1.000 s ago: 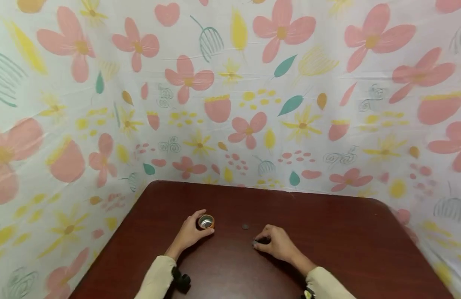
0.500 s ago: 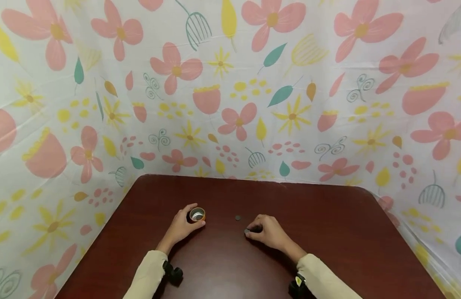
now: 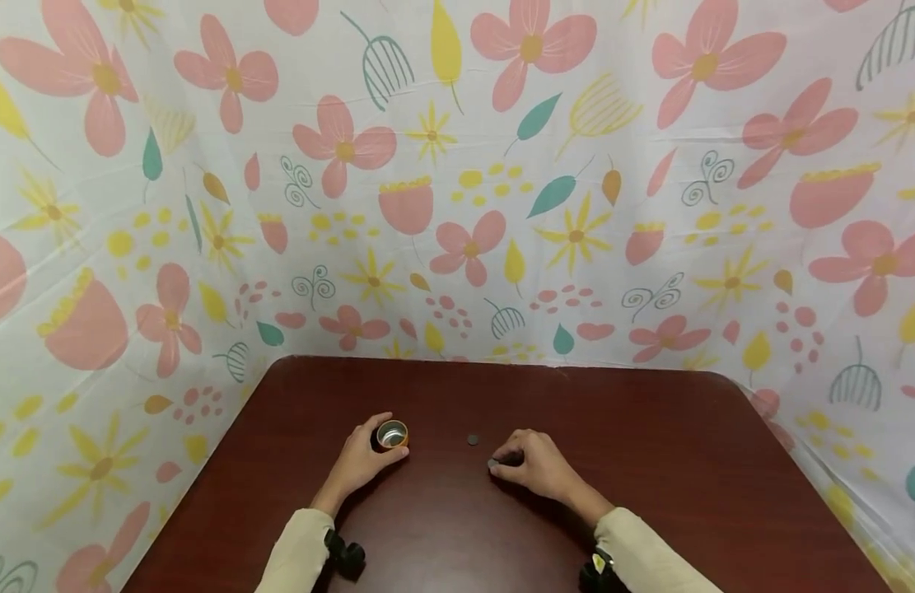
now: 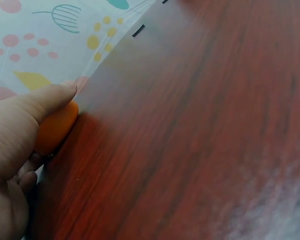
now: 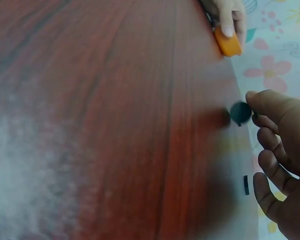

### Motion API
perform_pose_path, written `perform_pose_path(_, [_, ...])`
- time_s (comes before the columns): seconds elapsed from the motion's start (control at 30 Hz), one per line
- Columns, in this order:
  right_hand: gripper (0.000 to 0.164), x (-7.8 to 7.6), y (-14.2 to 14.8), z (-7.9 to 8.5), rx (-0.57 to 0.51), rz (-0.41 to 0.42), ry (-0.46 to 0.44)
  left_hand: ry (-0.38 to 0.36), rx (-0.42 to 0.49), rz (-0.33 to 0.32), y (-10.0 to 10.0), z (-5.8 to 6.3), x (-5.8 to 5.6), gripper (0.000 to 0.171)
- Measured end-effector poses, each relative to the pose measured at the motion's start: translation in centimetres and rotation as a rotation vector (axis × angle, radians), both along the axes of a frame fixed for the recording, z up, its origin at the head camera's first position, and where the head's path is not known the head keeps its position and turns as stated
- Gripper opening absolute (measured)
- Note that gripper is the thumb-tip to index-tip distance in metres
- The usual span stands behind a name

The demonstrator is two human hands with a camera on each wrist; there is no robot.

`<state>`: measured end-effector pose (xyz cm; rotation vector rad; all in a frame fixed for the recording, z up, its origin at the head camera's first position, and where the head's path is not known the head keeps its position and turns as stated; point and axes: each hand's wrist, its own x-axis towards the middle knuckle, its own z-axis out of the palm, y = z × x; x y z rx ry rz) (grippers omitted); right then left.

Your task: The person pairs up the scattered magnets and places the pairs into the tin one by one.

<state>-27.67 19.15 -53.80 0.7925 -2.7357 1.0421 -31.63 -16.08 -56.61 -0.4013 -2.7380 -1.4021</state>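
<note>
Disc (image 3: 473, 440), tin (image 3: 392, 434) on brown table (image 3: 442, 527)

Orange cup (image 4: 58, 127) — partly behind the left grip (image 4: 12, 140)

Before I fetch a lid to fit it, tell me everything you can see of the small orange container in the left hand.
The small orange container is round and open-topped, its outer wall smooth, its inside shiny and metal-looking. It appears to rest upright on the brown table, mouth up. The left hand curls thumb and fingers around it. Whether anything lies inside is unclear.
</note>
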Motion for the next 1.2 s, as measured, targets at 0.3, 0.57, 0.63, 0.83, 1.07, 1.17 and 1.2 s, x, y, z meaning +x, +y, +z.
perform_pose_path(0.3, [0.006,0.3,0.3,0.1,-0.012,-0.018,0.012,-0.013,0.009,-0.005,0.3,0.1,-0.1,0.08])
perform_pose_path(0.57, [0.006,0.2,0.0,0.3,-0.022,-0.021,0.009,-0.02,0.017,0.006,0.3,0.4,0.0,0.079])
perform_pose_path(0.63, [0.007,0.0,-0.1,0.4,-0.027,-0.018,0.008,-0.017,0.017,0.003,0.2,0.3,0.1,0.079])
perform_pose_path(0.83, [0.01,-0.3,-0.8,0.3,-0.037,0.031,0.022,-0.014,0.01,0.02,0.0,-0.3,0.6,0.075])
perform_pose_path(1.07, [0.011,-2.1,-1.7,0.9,-0.076,0.099,0.062,-0.025,0.076,-0.021,0.1,0.2,0.5,0.074])
perform_pose_path(1.17, [0.012,-2.9,-2.3,1.4,-0.11,0.124,0.037,-0.025,0.09,-0.037,0.1,0.4,0.3,0.073])
perform_pose_path(1.2, [0.013,-3.1,-2.5,1.3,-0.124,0.129,0.033,-0.026,0.085,-0.043,0.1,0.4,0.4,0.073])
